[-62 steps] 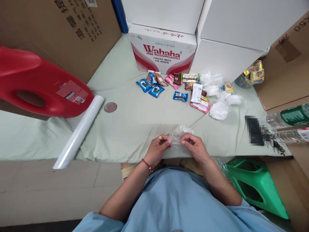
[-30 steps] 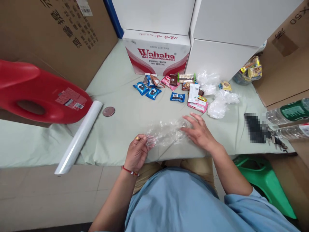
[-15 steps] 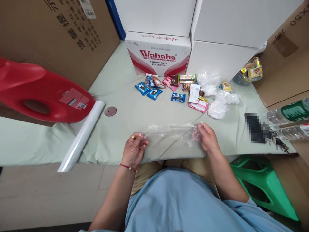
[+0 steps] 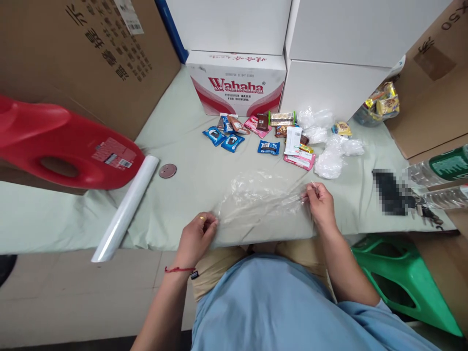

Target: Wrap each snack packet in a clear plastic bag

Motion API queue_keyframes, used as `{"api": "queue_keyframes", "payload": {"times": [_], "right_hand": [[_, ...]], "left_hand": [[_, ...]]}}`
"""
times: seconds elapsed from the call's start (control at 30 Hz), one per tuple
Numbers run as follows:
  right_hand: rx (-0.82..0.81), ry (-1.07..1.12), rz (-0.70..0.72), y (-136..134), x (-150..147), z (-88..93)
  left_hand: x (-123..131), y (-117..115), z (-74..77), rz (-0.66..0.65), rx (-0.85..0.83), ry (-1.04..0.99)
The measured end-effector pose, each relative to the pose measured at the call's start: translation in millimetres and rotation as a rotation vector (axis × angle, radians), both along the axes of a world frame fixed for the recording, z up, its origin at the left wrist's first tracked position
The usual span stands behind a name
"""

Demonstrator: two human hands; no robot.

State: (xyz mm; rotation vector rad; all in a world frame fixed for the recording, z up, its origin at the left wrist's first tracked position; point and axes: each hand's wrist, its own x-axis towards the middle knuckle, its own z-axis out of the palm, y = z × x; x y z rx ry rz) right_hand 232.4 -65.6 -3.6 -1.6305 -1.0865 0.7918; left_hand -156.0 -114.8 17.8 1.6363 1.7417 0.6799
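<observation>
A sheet of clear plastic wrap (image 4: 261, 200) lies spread on the pale green cloth (image 4: 204, 161) near its front edge. My left hand (image 4: 197, 236) pinches the sheet's near left corner, fingers closed. My right hand (image 4: 321, 204) pinches the right edge, fingers closed too. The film is stretched between the two hands and crinkled at its far side. Beyond it lie several small snack packets (image 4: 256, 131) in blue, pink and brown wrappers.
A roll of wrap (image 4: 126, 209) lies at the left beside a red plastic jug (image 4: 62, 144) and a small round disc (image 4: 167, 170). Crumpled plastic pieces (image 4: 331, 153), a Wahaha box (image 4: 236, 85), white boxes, cardboard cartons, water bottles (image 4: 438, 170) and a green stool (image 4: 398, 273) surround the cloth.
The bunched film between my hands has been pulled apart and spread flat on the cloth. My left hand moved left and nearer, my right hand moved right.
</observation>
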Motion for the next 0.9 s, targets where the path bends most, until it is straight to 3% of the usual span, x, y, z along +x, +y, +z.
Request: {"api": "queue_keyframes", "payload": {"times": [0.1, 0.2, 0.27, 0.4, 0.5, 0.57, 0.73, 0.9], "right_hand": [[0.036, -0.196, 0.036, 7, 10, 10.0], [0.196, -0.452, 0.024, 8, 9, 33.7], [0.298, -0.55, 0.091, 5, 2, 49.9], [0.308, -0.553, 0.516, 3, -22, 61.6], [0.282, -0.472, 0.794, 2, -31, 56.4], [0.304, -0.425, 0.871, -4, -29, 53.8], [0.386, -0.445, 0.913, -38, 1, 50.3], [0.19, -0.587, 0.948, -77, 43, 44.7]], "left_hand": [[0, -4, 7.0, -0.104, 0.18, 0.207], [3, -2, 18.8, -0.122, 0.373, 0.382], [6, 4, 26.4, -0.209, 0.454, 0.471], [22, 20, 30.4, -0.569, 0.403, 0.541], [31, 28, 22.5, -0.699, 0.283, 0.574], [32, 29, 15.2, -0.699, 0.239, 0.581], [18, 17, -0.1, -0.59, 0.204, 0.478], [4, 4, -1.9, -0.519, 0.166, 0.253]]}}
